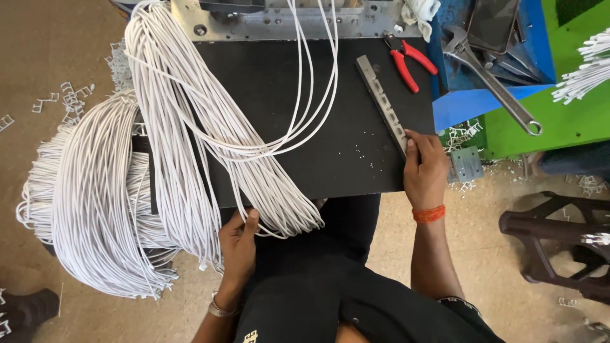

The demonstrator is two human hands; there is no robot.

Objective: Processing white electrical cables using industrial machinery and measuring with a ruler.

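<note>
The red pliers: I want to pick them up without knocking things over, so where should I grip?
Probably the red handles, coming from the board's open lower side. They splay apart towards you, while the jaws point at the metal frame.
</note>
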